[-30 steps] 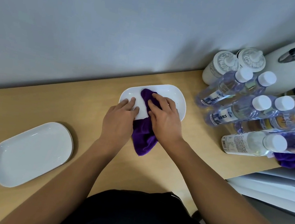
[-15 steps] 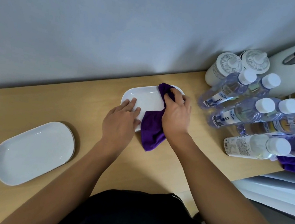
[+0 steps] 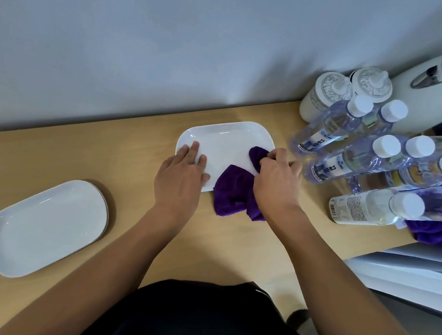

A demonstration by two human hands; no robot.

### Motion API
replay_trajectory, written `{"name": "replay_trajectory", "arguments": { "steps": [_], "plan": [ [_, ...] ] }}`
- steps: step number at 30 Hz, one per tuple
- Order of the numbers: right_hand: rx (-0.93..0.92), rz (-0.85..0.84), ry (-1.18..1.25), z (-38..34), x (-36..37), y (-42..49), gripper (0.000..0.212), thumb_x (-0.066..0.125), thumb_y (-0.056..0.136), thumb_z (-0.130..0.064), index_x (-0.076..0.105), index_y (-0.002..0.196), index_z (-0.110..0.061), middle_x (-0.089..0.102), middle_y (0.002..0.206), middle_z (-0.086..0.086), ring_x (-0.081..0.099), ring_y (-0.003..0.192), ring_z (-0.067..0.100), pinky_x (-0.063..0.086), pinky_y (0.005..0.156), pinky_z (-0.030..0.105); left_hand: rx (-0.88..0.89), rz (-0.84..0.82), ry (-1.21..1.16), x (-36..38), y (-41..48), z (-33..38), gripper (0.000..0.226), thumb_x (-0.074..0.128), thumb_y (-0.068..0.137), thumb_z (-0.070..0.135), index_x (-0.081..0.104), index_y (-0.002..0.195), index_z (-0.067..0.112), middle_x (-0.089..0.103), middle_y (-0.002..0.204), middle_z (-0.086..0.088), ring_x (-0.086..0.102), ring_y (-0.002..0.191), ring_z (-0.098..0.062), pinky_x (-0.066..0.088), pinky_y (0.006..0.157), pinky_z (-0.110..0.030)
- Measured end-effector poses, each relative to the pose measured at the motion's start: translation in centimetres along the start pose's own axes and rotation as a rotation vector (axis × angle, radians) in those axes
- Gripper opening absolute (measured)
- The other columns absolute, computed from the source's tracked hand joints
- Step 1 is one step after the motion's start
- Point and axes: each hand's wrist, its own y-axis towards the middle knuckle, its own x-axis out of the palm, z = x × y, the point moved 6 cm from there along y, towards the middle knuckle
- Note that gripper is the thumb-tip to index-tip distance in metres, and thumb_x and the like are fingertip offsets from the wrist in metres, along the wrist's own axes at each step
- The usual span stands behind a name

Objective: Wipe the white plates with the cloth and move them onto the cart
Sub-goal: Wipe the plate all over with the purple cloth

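Two white plates on the wooden table (image 3: 45, 159), neither yet on the cart; cart not identifiable in view. At mid-table, close to the back wall: wiped plate (image 3: 226, 142), long axis roughly left to right. Across its right end, purple cloth (image 3: 234, 194), bunched, draped over the near rim and trailing onto the table. On top of the cloth, right hand (image 3: 277, 183), fingers curled tight round a wad of it at the plate's right edge. Flat on the plate's left end, left hand (image 3: 181, 178), fingers straight and close together, pressing down, gripping nothing. Well apart to the left, second plate (image 3: 43, 227), touched by neither hand. Judged stage: wiping of first plate under way, transfer not begun. Main risk: right knuckles just beside the cluster of water bottles (image 3: 356, 163); with a further rightward stroke, or a careless lift-off, likely to clip the nearest bottle and topple others toward the white jars (image 3: 326, 97) and the tall white flask (image 3: 437, 92). Second risk: plate skating on the smooth wood with any easing of the left-hand press, glazed base probably offering little friction. Third: trailing cloth tail caught under the rim on lifting, tipping the plate. Also noted: spare cloth (image 3: 440, 232), same purple, at far right, partly behind the bottles, easy to snag.
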Motion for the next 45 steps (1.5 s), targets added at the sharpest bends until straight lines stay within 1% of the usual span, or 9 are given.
{"name": "replay_trajectory", "arguments": {
  "steps": [5, 10, 16, 18, 25, 31, 36, 40, 45],
  "plan": [
    [0.034, -0.025, 0.143, 0.8, 0.3, -2.7, 0.03, 0.051, 0.089, -0.01, 0.058, 0.119, -0.008, 0.045, 0.125, 0.006, 0.048, 0.098, 0.032, 0.043, 0.09, 0.035, 0.017, 0.005, -0.004, -0.3, 0.0, 0.2, 0.046, 0.037, 0.104, 0.035, 0.039, 0.148, 0.02, 0.014, 0.164, 0.001, 0.015, 0.15, -0.018, 0.024, 0.113, -0.032],
    [0.02, -0.081, 0.362, 0.8, 0.4, -6.0, 0.034, 0.053, 0.083, -0.008, 0.06, 0.116, -0.009, 0.048, 0.123, 0.005, 0.047, 0.103, 0.03, 0.04, 0.095, 0.031, 0.106, 0.01, -0.146, -0.2, -0.1, -0.5, 0.045, 0.047, 0.101, 0.028, 0.046, 0.144, 0.016, 0.02, 0.162, -0.002, 0.019, 0.149, -0.022, 0.026, 0.115, -0.037],
    [-0.177, -0.103, 0.518, -4.0, 1.1, -8.7, 0.029, 0.06, 0.079, -0.009, 0.067, 0.107, -0.011, 0.055, 0.114, 0.001, 0.054, 0.101, 0.027, 0.047, 0.087, 0.032, 0.136, 0.247, -0.433, -1.6, -4.0, -4.0, 0.034, 0.06, 0.092, 0.008, 0.064, 0.126, 0.009, 0.047, 0.149, -0.007, 0.039, 0.141, -0.027, 0.041, 0.109, -0.042],
    [-0.249, -0.122, 0.534, -6.5, 1.5, -9.6, 0.029, 0.061, 0.08, -0.011, 0.068, 0.108, -0.012, 0.055, 0.114, 0.0, 0.054, 0.103, 0.026, 0.048, 0.09, 0.035, 0.092, 0.292, -0.466, -2.0, -5.8, -6.1, 0.032, 0.062, 0.091, 0.008, 0.067, 0.122, 0.009, 0.052, 0.144, -0.008, 0.046, 0.135, -0.027, 0.044, 0.105, -0.044],
    [-0.403, -0.182, 0.521, -15.7, 3.3, -13.3, 0.029, 0.061, 0.085, -0.015, 0.067, 0.113, -0.014, 0.051, 0.117, -0.003, 0.048, 0.109, 0.021, 0.043, 0.097, 0.029, -0.137, 0.336, -0.478, -2.0, -12.0, -16.1, 0.03, 0.058, 0.095, 0.018, 0.067, 0.123, 0.017, 0.052, 0.144, 0.002, 0.049, 0.13, -0.018, 0.042, 0.1, -0.03],
    [-0.303, -0.198, 0.304, -20.0, 6.7, -14.9, 0.037, 0.054, 0.093, -0.014, 0.058, 0.129, -0.012, 0.042, 0.135, 0.006, 0.04, 0.12, 0.028, 0.036, 0.107, 0.036, -0.22, 0.367, -0.466, -1.3, -16.6, -23.3, 0.028, 0.062, 0.09, 0.009, 0.069, 0.118, 0.009, 0.058, 0.137, -0.007, 0.054, 0.124, -0.027, 0.041, 0.098, -0.031],
    [-0.205, -0.161, 0.231, -21.2, 8.4, -15.8, 0.038, 0.055, 0.092, -0.017, 0.057, 0.129, -0.014, 0.04, 0.137, 0.005, 0.041, 0.116, 0.032, 0.04, 0.101, 0.039, -0.312, 0.311, -0.389, 0.4, -19.4, -28.1, 0.036, 0.062, 0.088, 0.011, 0.065, 0.124, 0.009, 0.057, 0.136, -0.01, 0.053, 0.12, -0.034, 0.047, 0.096, -0.044],
    [-0.08, -0.115, 0.253, -21.4, 9.2, -16.5, 0.038, 0.058, 0.092, -0.018, 0.053, 0.13, -0.017, 0.037, 0.142, 0.008, 0.043, 0.116, 0.036, 0.041, 0.097, 0.042, -0.369, 0.244, -0.365, 1.5, -20.7, -30.8, 0.044, 0.063, 0.088, 0.012, 0.057, 0.132, 0.007, 0.054, 0.136, -0.012, 0.05, 0.118, -0.035, 0.045, 0.093, -0.042],
    [-0.004, -0.045, 0.401, -21.5, 9.0, -17.0, 0.032, 0.056, 0.091, -0.011, 0.057, 0.123, -0.013, 0.048, 0.133, 0.012, 0.053, 0.111, 0.037, 0.043, 0.099, 0.043, -0.398, 0.204, -0.55, 2.2, -21.5, -33.0, 0.025, 0.056, 0.087, 0.01, 0.062, 0.112, 0.008, 0.052, 0.109, -0.009, 0.05, 0.081, -0.023, 0.037, 0.067, -0.029]
  ]
}}
